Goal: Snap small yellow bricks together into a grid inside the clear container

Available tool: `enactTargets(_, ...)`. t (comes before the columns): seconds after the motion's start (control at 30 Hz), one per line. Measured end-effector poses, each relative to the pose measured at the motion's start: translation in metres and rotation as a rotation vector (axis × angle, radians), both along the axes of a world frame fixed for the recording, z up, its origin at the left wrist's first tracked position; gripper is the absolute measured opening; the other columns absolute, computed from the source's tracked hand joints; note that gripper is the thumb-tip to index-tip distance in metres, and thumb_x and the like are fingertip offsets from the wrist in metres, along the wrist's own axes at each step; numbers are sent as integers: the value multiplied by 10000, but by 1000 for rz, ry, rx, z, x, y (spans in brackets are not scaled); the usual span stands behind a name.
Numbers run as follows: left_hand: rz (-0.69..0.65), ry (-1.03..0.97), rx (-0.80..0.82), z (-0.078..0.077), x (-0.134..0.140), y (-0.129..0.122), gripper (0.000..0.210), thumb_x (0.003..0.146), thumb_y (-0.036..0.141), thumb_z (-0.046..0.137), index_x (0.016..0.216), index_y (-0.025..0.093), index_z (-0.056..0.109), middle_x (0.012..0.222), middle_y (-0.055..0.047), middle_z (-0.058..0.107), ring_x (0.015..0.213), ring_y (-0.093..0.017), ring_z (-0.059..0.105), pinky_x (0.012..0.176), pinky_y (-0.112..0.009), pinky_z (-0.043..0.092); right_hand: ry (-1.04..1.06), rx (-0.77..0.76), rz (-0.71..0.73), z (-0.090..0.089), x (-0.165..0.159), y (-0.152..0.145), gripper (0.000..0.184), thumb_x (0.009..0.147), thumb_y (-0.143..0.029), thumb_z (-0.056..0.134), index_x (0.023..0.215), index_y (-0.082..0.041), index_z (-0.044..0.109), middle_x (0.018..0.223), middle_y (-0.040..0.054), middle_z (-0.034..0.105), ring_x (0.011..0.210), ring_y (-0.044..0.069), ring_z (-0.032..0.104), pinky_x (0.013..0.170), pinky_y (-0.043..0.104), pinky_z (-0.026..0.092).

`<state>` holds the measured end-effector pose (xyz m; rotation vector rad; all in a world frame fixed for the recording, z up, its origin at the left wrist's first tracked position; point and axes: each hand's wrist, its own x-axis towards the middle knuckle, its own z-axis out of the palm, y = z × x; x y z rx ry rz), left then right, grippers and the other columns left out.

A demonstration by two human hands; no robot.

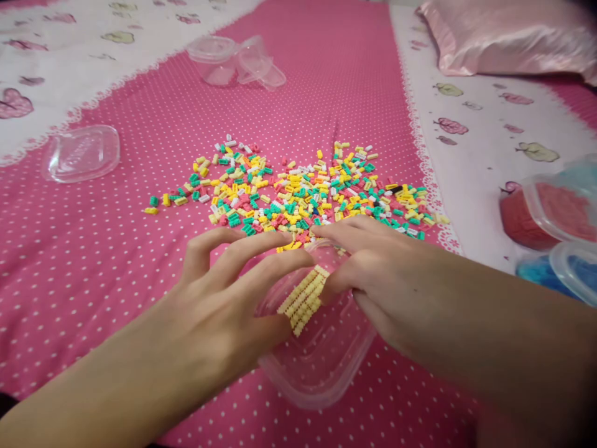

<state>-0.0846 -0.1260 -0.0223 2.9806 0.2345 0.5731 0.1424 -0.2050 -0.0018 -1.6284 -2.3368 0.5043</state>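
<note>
A small panel of joined cream building bricks [304, 300] sits tilted over a clear plastic lid [321, 379]. My left hand [228, 298] has its thumb at the panel's lower left edge and its index finger by the top edge, gripping it lightly. The other left fingers arch out towards the loose bricks. My right hand [368, 267] reaches in from the right, its index finger stretched to the near edge of the brick pile [298, 193]. Its thumb lies beside the panel's right edge, apart from the index finger. The right hand's remaining fingers are partly hidden.
A clear lid [84, 154] lies at the left. Farther back stand clear tubs [214, 59]. On the right are a container of red material [536, 211] and one of blue [545, 270]. A pink pillow [513, 37] rests on the dotted pink bedspread [317, 37].
</note>
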Motion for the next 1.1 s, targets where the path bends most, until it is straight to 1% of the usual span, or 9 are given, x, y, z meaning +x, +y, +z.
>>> enactTargets(0.1, -17, -8, 40, 0, 1, 0, 255, 1070, 277, 420, 1175, 229, 648, 1369, -54, 608, 1372, -235, 434, 1149, -458, 249, -13, 0, -11, -1, -1, 1, 384, 939, -52, 405, 869, -239, 732, 1057, 42, 686, 1077, 203, 570, 1008, 419, 451)
enactTargets(0.23, -7, 20, 54, 1, 0, 1, 246, 1070, 269, 430, 1158, 211, 652, 1387, -58, 608, 1377, -250, 431, 1153, -474, 251, -17, 15, -5, -2, 0, 1, 394, 976, -93, 389, 851, -251, 727, 1050, 36, 692, 1062, 199, 566, 999, 417, 449)
enactTargets(0.4, 9, 47, 40, 1, -1, -1, 216, 1058, 246, 459, 1158, 215, 649, 1418, -35, 599, 1379, -252, 437, 1165, -467, 245, -7, 16, -11, -3, -2, 1, 385, 946, -66, 408, 796, -246, 714, 1023, 38, 688, 1038, 202, 574, 967, 414, 466)
enactTargets(0.53, 7, 27, 59, 2, -1, -1, 228, 1054, 240, 453, 1166, 220, 651, 1427, -44, 590, 1381, -265, 444, 1170, -481, 246, 1, 4, -18, -1, -1, -1, 367, 941, -71, 419, 806, -247, 711, 1017, 38, 689, 1021, 201, 574, 951, 406, 483)
enactTargets(0.7, 38, 42, 119, 6, -2, -2, 293, 1044, 250, 453, 1281, 251, 625, 1463, -35, 565, 1390, -287, 443, 1191, -507, 218, 15, -37, -20, 7, 2, -4, 323, 962, -104, 434, 907, -246, 720, 1069, 37, 691, 1066, 205, 594, 1013, 427, 487)
enactTargets(0.77, 56, 59, 142, 6, -3, -2, 312, 1034, 239, 469, 1310, 240, 615, 1477, -39, 553, 1385, -291, 447, 1199, -512, 207, 8, -46, -37, 8, 3, -6, 277, 997, -157, 453, 928, -226, 711, 1063, 41, 692, 1032, 200, 616, 989, 429, 508)
enactTargets(0.83, 53, 66, 152, 6, -3, -2, 314, 1034, 226, 461, 1303, 236, 624, 1492, -38, 538, 1381, -295, 450, 1200, -519, 202, 4, -52, -52, 8, 4, -9, 183, 1012, -256, 521, 1036, -199, 693, 1111, 55, 683, 1006, 196, 636, 927, 422, 542)
enactTargets(0.93, 42, 64, 161, 5, -3, -2, 301, 1049, 241, 430, 1246, 235, 657, 1493, -32, 537, 1379, -300, 454, 1194, -521, 213, 4, -61, -52, 5, 5, -12, 288, 984, -380, 610, 1192, -183, 644, 1208, 85, 655, 1014, 202, 651, 874, 413, 569)
enactTargets(1.1, 42, 77, 158, 4, -2, -1, 303, 1049, 247, 431, 1246, 235, 660, 1494, -33, 532, 1384, -308, 445, 1186, -524, 218, 5, -60, -38, 3, 6, -13, 295, 987, -376, 607, 1214, -190, 640, 1233, 89, 649, 1025, 204, 653, 879, 414, 574)
